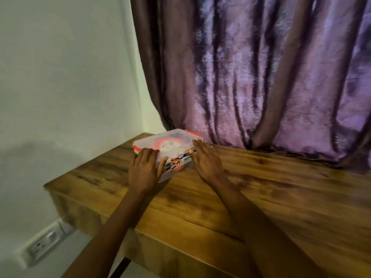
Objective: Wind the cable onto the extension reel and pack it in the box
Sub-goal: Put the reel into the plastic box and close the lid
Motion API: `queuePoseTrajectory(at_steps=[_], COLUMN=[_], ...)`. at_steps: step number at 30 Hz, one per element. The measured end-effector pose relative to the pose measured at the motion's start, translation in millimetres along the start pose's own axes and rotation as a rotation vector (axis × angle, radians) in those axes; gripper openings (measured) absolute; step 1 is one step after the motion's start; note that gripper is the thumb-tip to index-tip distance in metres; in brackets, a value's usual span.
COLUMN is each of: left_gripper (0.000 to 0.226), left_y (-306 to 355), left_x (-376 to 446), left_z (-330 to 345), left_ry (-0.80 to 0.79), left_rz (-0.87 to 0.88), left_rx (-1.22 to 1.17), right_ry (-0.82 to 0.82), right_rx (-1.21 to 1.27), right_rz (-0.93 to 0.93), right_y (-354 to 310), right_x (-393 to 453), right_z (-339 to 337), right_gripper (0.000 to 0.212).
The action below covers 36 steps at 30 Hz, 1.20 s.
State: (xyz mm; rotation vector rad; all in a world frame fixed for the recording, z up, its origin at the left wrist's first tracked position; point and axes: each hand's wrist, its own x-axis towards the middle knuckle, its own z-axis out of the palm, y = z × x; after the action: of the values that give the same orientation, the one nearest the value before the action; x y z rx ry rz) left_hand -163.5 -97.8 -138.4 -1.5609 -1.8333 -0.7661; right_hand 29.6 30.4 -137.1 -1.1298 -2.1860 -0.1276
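Box (170,145) clear plastic, lid on, red reel (170,143) inside

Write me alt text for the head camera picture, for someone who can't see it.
A person's left hand and right hand lie flat on either side of a clear plastic box with orange clips, an orange and white reel visible inside. The box sits on a wooden table near a purple curtain and a white wall.

Label on box (172,157) front too blurred; no txt legible.
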Motion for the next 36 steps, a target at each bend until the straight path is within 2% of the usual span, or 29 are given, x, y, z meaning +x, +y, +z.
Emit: queuePoseTrajectory(at_steps=[7, 12, 16, 21, 26, 30, 32, 36], left_gripper=[0.057, 0.064, 0.056, 0.059, 0.087, 0.096, 0.094, 0.074], left_y=[-85, -129, -143, -148, -154, -154, -151, -140], left_x=[-2, 0, 3, 8, 14, 16, 15, 19], left_z=[-7, -7, 3, 15, 14, 19, 22, 22], left_ry=[-0.053, -0.053, -0.031, -0.021, -0.017, -0.015, -0.014, -0.006], left_rz=[-0.213, -0.257, -0.309, -0.352, -0.393, -0.410, -0.436, -0.465], left_rx=[0.141, 0.209, 0.238, 0.218, 0.159, 0.135, 0.123, 0.079], right_ry=[-0.301, -0.390, -0.426, -0.415, -0.417, -0.409, -0.422, -0.435], right_rx=[0.100, 0.194, 0.233, 0.240, 0.254, 0.285, 0.282, 0.358], right_rz=[-0.048, -0.053, -0.058, -0.097, -0.099, -0.070, -0.070, -0.109], right_y=[-88, -131, -146, -149, -164, -166, -165, -157], right_x=[60, 88, 106, 122, 136, 135, 136, 130], right_z=[54, 83, 99, 116, 126, 131, 127, 108], right_gripper=[0.066, 0.069, 0.070, 0.070, 0.072, 0.073, 0.074, 0.080])
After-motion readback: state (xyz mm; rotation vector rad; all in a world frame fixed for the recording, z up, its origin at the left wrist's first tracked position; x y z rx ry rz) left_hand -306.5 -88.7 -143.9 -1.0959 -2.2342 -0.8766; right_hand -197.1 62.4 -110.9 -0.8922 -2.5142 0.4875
